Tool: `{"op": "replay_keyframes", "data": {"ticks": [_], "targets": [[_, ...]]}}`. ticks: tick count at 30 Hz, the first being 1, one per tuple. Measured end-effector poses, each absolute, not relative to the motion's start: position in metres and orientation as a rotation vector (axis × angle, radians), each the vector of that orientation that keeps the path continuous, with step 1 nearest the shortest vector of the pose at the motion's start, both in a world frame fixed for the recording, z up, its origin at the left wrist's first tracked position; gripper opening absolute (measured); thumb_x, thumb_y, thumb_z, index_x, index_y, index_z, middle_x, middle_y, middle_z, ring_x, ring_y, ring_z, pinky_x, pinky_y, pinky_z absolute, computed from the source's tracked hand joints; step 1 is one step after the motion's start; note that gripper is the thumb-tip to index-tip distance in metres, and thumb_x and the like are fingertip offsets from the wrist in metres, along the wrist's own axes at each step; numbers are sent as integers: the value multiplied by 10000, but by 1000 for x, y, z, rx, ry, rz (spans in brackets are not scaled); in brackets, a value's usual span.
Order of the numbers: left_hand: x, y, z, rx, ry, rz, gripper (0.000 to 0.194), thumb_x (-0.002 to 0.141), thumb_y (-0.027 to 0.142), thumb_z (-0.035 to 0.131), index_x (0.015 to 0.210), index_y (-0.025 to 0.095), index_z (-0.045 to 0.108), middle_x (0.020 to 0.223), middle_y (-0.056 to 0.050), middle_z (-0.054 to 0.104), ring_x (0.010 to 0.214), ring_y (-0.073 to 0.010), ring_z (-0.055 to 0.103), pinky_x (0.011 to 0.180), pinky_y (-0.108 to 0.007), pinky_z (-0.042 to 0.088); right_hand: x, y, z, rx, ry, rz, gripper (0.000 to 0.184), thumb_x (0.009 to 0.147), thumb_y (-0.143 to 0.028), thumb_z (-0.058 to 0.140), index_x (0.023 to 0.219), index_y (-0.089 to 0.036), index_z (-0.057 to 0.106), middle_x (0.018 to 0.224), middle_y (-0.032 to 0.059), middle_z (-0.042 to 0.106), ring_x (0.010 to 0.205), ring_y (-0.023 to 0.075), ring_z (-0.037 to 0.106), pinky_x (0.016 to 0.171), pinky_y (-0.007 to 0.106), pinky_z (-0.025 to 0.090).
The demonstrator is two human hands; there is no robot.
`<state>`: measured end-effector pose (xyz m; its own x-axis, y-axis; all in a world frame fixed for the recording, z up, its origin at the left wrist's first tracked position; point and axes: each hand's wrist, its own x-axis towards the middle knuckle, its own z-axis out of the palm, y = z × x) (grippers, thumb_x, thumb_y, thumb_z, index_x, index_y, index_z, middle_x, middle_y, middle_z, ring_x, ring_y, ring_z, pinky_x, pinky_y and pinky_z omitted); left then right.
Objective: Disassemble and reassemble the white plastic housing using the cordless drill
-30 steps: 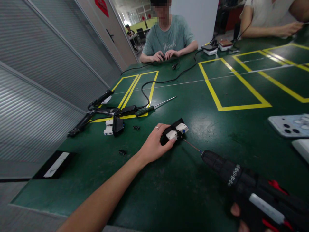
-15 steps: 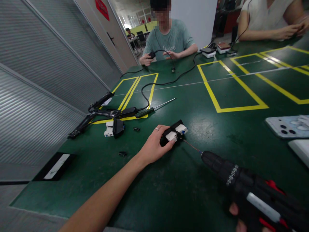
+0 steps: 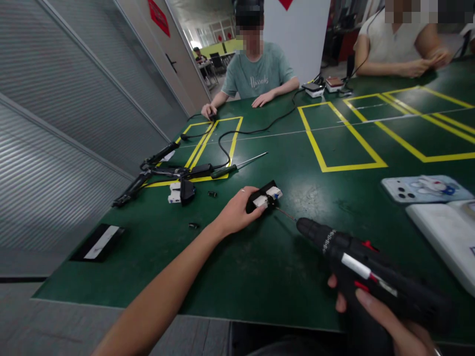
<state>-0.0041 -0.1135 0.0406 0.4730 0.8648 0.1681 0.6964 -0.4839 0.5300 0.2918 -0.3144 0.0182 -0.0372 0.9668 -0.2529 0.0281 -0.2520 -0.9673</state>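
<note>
Green tabletop runs beneath everything. On its left side, a second black-and-white assembly stands apart from the hands, with a small black piece lying just to its right. Next is the left hand, partly closed on a black-and-white block: the thumb rests on the near side and the fingers curl round the far side, leaving the right end uncovered. The block's long axis slants from the palm away to the right. Set across that axis, from the right and nearer the person, is a thin bit, its tip at the block's near edge; whether it touches is too small to tell. Behind it, the black drill points left and away. Farthest right, well apart from the block, the right hand wraps the drill's grip; whether the trigger is pressed cannot be told.
</note>
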Motion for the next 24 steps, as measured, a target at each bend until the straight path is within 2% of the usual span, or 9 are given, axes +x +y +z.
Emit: {"op": "replay_keyframes", "data": {"ticks": [3, 7, 10, 14, 17, 21, 24], "targets": [[-5, -113, 43, 2336, 1320, 574, 498, 839, 470, 511, 1236, 174, 462, 1172, -117, 551, 1059, -252, 540, 922, -401, 436, 293, -317, 16, -1353, -1102, 1448, 327, 949, -472, 499, 1056, -201, 646, 978, 35, 626, 948, 189, 581, 846, 136, 408], [-4, -115, 44, 2325, 1338, 567, 521, 832, 504, 505, 1228, 166, 473, 1152, -119, 563, 1015, -254, 556, 884, -395, 448, 285, -314, 26, -1298, -1056, 1373, 315, 929, -461, 542, 951, -171, 662, 917, 48, 632, 924, 211, 578, 864, 200, 382], [-4, -115, 44, 2314, 1348, 565, 536, 824, 526, 507, 1219, 165, 477, 1129, -110, 578, 947, -242, 570, 845, -384, 457, 280, -311, 30, -1249, -1053, 1348, 320, 922, -461, 559, 952, -158, 657, 867, 54, 635, 864, 219, 587, 835, 249, 388], [-4, -113, 42, 2299, 1372, 553, 543, 808, 536, 519, 1200, 162, 474, 1120, -109, 585, 932, -245, 574, 834, -387, 456, 279, -309, 28, -1233, -1048, 1351, 353, 923, -487, 556, 976, -151, 650, 813, 50, 633, 784, 200, 588, 778, 257, 398], [-3, -110, 43, 2295, 1345, 544, 515, 810, 515, 523, 1187, 169, 470, 1130, -100, 582, 959, -245, 571, 843, -382, 455, 280, -310, 24, -1237, -1055, 1358, 355, 932, -494, 541, 997, -161, 643, 811, 44, 632, 776, 195, 588, 752, 252, 408], [-4, -110, 48, 2286, 1294, 517, 469, 814, 431, 531, 1201, 177, 455, 1174, -94, 561, 1034, -249, 550, 895, -384, 444, 285, -313, 16, -1246, -1110, 1398, 334, 948, -497, 514, 1008, -194, 641, 879, 32, 632, 860, 185, 586, 835, 218, 400], [-6, -110, 53, 2281, 1272, 431, 499, 808, 360, 542, 1262, 196, 418, 1223, -84, 538, 1073, -248, 535, 931, -387, 432, 287, -315, 15, -1347, -1120, 1423, 357, 930, -541, 511, 1036, -225, 640, 904, 28, 635, 892, 194, 590, 776, 214, 432]]}}
